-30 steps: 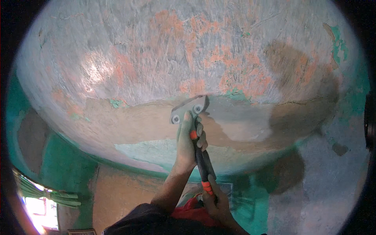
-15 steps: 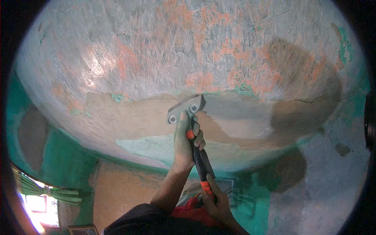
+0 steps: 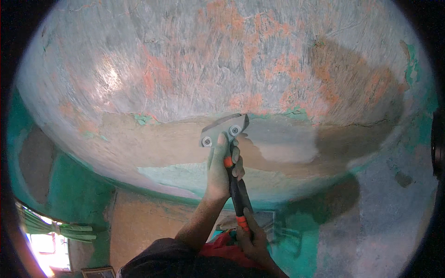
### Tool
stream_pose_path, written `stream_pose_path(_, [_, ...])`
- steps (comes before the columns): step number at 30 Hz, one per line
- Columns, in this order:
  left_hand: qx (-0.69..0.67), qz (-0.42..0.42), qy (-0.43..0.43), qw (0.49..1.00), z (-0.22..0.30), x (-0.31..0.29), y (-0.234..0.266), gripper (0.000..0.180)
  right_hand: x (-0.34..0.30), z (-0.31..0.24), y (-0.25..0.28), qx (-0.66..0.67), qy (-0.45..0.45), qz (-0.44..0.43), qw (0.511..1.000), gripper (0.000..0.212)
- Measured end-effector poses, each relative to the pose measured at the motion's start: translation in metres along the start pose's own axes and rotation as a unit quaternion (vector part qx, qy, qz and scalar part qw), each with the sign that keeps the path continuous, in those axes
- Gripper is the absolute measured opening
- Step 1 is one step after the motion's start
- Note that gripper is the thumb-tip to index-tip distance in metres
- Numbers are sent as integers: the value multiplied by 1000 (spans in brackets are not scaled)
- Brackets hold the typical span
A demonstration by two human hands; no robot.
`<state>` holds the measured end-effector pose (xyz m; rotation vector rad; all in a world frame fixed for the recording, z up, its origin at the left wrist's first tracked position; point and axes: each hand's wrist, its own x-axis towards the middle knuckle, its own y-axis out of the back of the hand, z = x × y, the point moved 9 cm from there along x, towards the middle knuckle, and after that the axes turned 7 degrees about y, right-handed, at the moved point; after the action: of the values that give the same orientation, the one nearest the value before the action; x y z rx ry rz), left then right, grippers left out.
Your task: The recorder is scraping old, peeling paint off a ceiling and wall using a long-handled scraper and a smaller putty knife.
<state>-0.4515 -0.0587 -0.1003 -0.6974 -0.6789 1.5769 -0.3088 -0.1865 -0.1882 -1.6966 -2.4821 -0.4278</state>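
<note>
Both hands grip a paint scraper with a black and orange handle and a wide, dusty grey head fixed by two screws. My left hand is wrapped round the handle's upper part, its thumb lying along the handle up onto the head. Lower down, my right hand is closed round the handle's end, beside an orange band. The scraper's blade lies tilted against the worn plaster surface, just under a ragged edge of old paint. Pale dust covers the fingers of my left hand.
Patchy grey and orange old paint spreads above the blade, with green flakes along its lower edge. Green walls stand below. At lower left are a window with a green curtain and a framed picture.
The scraper's head has shifted slightly right in view and turned a little. Both hands keep their grip, and the view of the surface has moved slightly.
</note>
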Motion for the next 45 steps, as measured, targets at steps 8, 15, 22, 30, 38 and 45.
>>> stream_pose_path(8, [5,-24,12,1000,1,2,0,37,2,-14,-9,2,28,-3,1000,56])
stream_pose_path(15, [43,-14,2,999,6,2,0,35,0,5,-21,20,-28,-3,999,56])
stream_pose_path(22, [31,-11,18,999,2,3,5,36,2,-1,-22,52,-23,19,998,54])
stream_pose_path(30, [26,-24,24,999,-2,3,9,34,-3,-1,-22,54,29,33,998,53])
stream_pose_path(38, [-1,-38,0,999,15,4,-1,34,11,-13,-22,31,-3,21,999,53])
stream_pose_path(45, [10,-27,17,999,10,-2,5,32,2,-18,-26,12,19,19,1000,54])
